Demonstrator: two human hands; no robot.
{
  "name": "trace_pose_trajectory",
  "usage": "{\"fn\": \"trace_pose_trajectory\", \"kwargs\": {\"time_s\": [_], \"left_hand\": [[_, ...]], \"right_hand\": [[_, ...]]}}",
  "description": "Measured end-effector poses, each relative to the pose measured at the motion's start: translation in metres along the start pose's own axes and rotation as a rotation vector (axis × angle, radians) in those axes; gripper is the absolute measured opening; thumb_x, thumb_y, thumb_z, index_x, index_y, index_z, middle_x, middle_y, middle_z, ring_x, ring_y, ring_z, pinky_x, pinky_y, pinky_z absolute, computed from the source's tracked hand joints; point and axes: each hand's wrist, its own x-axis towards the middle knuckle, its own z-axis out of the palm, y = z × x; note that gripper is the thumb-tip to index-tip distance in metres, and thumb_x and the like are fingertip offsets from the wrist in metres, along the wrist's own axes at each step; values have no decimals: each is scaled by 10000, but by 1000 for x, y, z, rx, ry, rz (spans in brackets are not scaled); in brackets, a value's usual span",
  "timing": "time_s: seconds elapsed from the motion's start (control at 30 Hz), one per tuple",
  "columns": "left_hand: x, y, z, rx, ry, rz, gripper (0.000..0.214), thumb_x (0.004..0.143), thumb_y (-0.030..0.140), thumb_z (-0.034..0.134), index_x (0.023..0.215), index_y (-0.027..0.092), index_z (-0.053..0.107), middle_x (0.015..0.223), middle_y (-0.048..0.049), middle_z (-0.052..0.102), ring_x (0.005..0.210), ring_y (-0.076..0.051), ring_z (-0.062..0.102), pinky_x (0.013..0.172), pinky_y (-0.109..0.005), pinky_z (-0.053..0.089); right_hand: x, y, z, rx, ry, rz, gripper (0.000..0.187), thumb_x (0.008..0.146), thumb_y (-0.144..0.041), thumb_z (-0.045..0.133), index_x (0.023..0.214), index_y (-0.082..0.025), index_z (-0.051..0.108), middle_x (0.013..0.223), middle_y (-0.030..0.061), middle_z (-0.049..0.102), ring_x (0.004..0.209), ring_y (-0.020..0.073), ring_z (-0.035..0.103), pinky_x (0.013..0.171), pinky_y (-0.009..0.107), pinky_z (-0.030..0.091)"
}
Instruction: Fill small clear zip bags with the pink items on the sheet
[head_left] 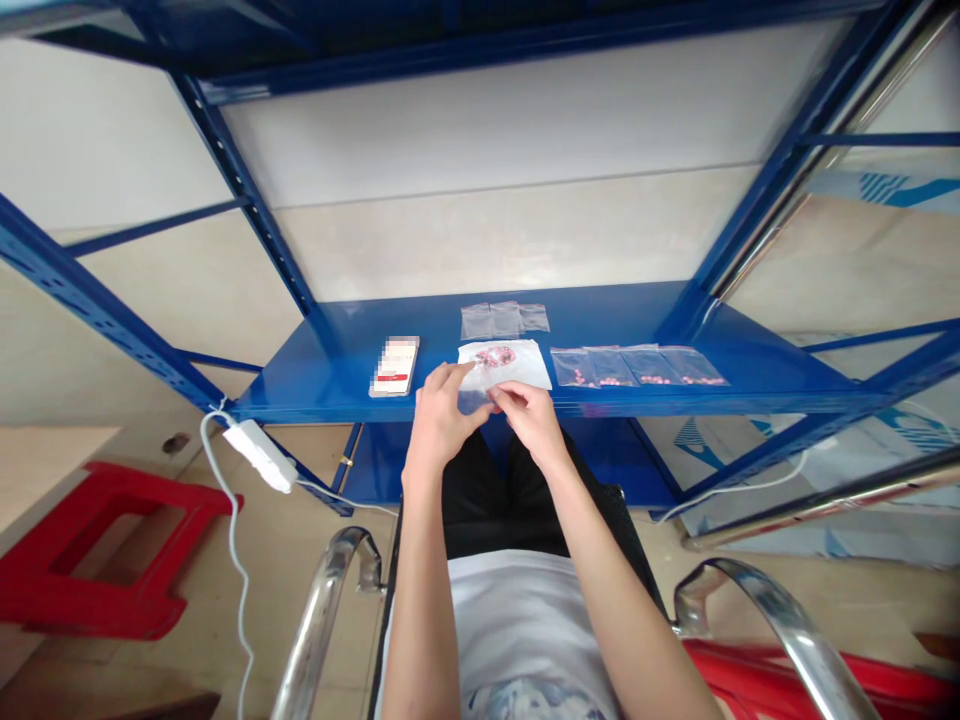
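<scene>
My left hand is at the shelf's front edge, thumb and fingers curved around a small clear plastic bag. My right hand meets it from the right, its thumb and forefinger pinched at the bag's edge. What lies between those fingertips is too small to make out. Just beyond the hands, a heap of pink and dark beads rests on a white sheet. To the right, several clear bags with a few pink beads in each lie in an overlapping row.
Flat clear bags lie behind the white sheet. A phone sits left of my hands on the blue shelf. Blue uprights frame both sides, with a second shelf overhead. A white power strip hangs at the left corner.
</scene>
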Motion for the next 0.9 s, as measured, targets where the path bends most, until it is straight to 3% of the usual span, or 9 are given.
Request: {"fn": "trace_pose_trajectory", "kwargs": {"time_s": [0.07, 0.17, 0.43, 0.7, 0.8, 0.9], "left_hand": [[0, 5, 8, 63, -68, -13, 657, 846, 251, 842, 1469, 255, 630, 1497, -140, 668, 1511, -395, 526, 1223, -580, 452], [0, 6, 20, 99, -90, -41, 663, 874, 246, 814, 1503, 227, 602, 1477, -164, 677, 1424, -390, 604, 1180, -568, 480], [-5, -1, 28, 120, 12, -40, 608, 885, 396, 851, 1431, 206, 663, 1331, -143, 746, 1244, -353, 700, 1059, -468, 551], [-6, -1, 35, 106, 34, -81, 557, 866, 375, 860, 1372, 214, 690, 1269, -124, 756, 1182, -318, 721, 1000, -426, 561], [-7, -3, 35, 67, 61, -87, 576, 846, 422, 885, 1349, 220, 689, 1226, -111, 762, 1155, -303, 732, 991, -411, 566], [-10, -7, 35, 18, 102, -90, 573, 840, 459, 895, 1322, 226, 690, 1229, -105, 764, 1137, -289, 742, 984, -397, 570]], "right_hand": [[-1, 1, 4, 31, -13, -4, 333, 880, -533, 733, 873, -208, 807, 824, 71, 803, 786, 268, 747, 718, 353, 566], [-2, 4, 6, 31, -1, -37, 279, 889, -478, 729, 874, -210, 805, 880, 67, 816, 835, 265, 750, 785, 354, 564], [1, 7, -2, -14, 10, -35, 281, 902, -483, 693, 856, -219, 780, 864, 62, 801, 821, 267, 736, 780, 356, 560], [2, 5, -3, -25, -3, -19, 298, 910, -500, 707, 863, -217, 783, 910, 73, 821, 874, 279, 756, 841, 376, 579], [2, 4, -2, -19, -19, 0, 393, 967, -574, 637, 873, -216, 769, 916, 82, 814, 848, 264, 753, 720, 337, 573], [3, 1, -4, -3, -39, 37, 485, 1002, -665, 558, 1024, -228, 768, 962, 86, 809, 726, 223, 731, 526, 284, 493]]}}
